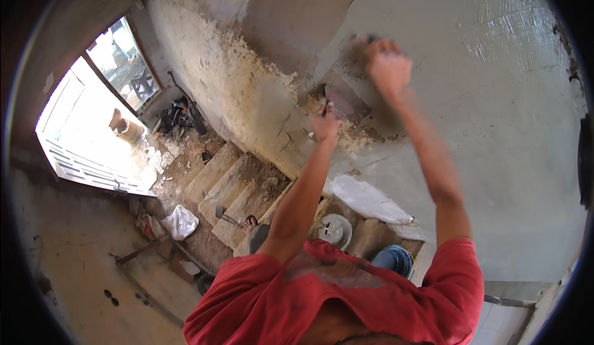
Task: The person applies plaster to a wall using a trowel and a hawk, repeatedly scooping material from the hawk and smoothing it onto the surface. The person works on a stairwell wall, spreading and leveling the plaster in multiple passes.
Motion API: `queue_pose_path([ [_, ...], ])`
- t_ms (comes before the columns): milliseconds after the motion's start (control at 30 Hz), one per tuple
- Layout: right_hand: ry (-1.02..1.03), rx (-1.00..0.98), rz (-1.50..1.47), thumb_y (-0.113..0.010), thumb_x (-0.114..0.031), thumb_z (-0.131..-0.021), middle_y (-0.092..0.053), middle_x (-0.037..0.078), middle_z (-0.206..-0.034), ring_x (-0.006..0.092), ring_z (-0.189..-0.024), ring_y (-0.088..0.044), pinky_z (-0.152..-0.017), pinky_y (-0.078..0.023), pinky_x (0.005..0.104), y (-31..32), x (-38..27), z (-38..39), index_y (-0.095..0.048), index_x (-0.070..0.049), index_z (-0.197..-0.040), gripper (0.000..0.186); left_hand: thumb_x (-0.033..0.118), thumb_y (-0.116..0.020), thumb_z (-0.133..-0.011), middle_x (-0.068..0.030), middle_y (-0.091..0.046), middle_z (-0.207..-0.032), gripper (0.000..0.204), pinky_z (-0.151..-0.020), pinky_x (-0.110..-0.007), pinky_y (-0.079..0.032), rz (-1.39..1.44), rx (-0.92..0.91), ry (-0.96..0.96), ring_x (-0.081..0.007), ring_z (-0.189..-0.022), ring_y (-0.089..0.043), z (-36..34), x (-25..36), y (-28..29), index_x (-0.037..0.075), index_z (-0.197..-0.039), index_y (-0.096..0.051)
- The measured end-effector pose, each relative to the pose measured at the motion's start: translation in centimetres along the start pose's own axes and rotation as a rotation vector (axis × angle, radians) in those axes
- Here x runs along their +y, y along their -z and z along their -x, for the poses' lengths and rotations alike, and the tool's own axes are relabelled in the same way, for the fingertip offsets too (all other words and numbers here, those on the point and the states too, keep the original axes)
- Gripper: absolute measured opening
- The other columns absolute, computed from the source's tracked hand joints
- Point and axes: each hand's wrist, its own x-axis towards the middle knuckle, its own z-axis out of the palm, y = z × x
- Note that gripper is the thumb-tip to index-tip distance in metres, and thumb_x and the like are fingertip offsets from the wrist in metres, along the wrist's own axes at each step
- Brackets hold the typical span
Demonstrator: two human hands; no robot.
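Observation:
My left hand [325,126] is closed around the handle of a flat trowel [346,99], held close to the wall with its blade toward the patchy area. Higher up and to the right, my right hand [390,69] is closed on a plastering trowel [372,38]. That tool is blurred and partly hidden by the fingers. It lies against the wall [445,91], where smooth grey wet plaster covers the right side. Left of my hands, the wall [210,54] is rough, yellowish and bare of fresh plaster.
Dirty steps [226,181] descend to the left toward a bright doorway [93,128]. Below my arms stand a plaster-smeared bucket [335,230] and a blue bucket [393,259]. A white sack [180,222] lies near the stair foot, and a small tool [228,215] rests on a step.

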Motion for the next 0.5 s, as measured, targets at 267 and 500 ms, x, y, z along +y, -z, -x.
queue_pose_path([
  [267,0.051,-0.001,-0.088,-0.067,-0.013,-0.079,-0.066,0.007,-0.076,0.0251,-0.069,-0.070,-0.050,-0.057,0.0387,7.7,0.2,-0.1,-0.064,-0.010,-0.084,0.006,0.013,-0.059,-0.105,-0.0058,-0.062,-0.073,0.022,-0.051,-0.034,-0.044,0.034,0.017,0.015,-0.0133,-0.058,-0.054,-0.3,0.7,0.2,-0.006,-0.099,-0.068],
  [500,0.351,-0.504,-0.051,-0.066,-0.011,-0.078,-0.063,0.009,-0.090,0.0265,-0.082,-0.068,-0.063,-0.061,0.0398,1.5,-5.0,8.7,-0.066,-0.004,-0.096,0.020,0.016,-0.061,-0.105,-0.0047,-0.062,-0.070,0.024,-0.052,-0.034,-0.047,0.089,0.062,0.008,-0.0134,-0.059,-0.057,-0.5,0.3,0.0,-0.005,-0.095,-0.069],
])
